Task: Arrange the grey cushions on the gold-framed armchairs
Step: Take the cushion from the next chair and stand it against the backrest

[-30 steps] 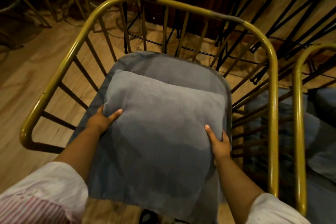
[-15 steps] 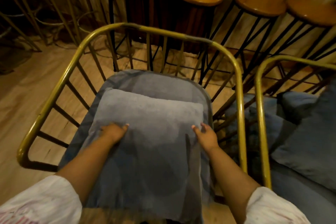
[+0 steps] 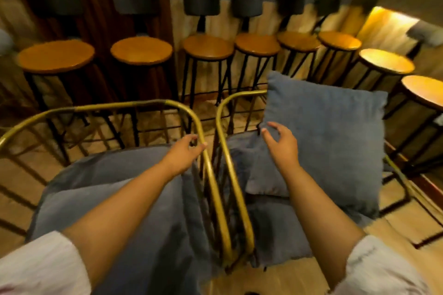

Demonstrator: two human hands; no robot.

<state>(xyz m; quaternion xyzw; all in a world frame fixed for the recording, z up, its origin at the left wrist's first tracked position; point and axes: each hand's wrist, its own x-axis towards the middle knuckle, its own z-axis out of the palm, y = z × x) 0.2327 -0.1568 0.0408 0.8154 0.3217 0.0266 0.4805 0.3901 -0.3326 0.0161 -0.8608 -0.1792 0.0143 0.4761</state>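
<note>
Two gold-framed armchairs stand side by side. The left armchair (image 3: pixel 100 107) holds a grey cushion (image 3: pixel 100 203) lying flat on its seat pad, partly under my left forearm. The right armchair (image 3: pixel 233 98) holds a second grey cushion (image 3: pixel 335 141) propped upright against its back and tilted. My left hand (image 3: pixel 183 154) hovers open over the left chair's right rail, holding nothing. My right hand (image 3: pixel 281 143) is open with spread fingers at the left edge of the upright cushion, just touching or barely off it.
A row of several bar stools with round wooden seats (image 3: pixel 208 46) and black legs lines the far wall behind both chairs. More stools (image 3: pixel 387 61) curve round on the right. Wooden floor (image 3: pixel 395 218) shows beside the chairs.
Both hands have left the flat cushion on the left chair and moved right. The view has lifted and swung right, bringing the second chair and its upright cushion into full view.
</note>
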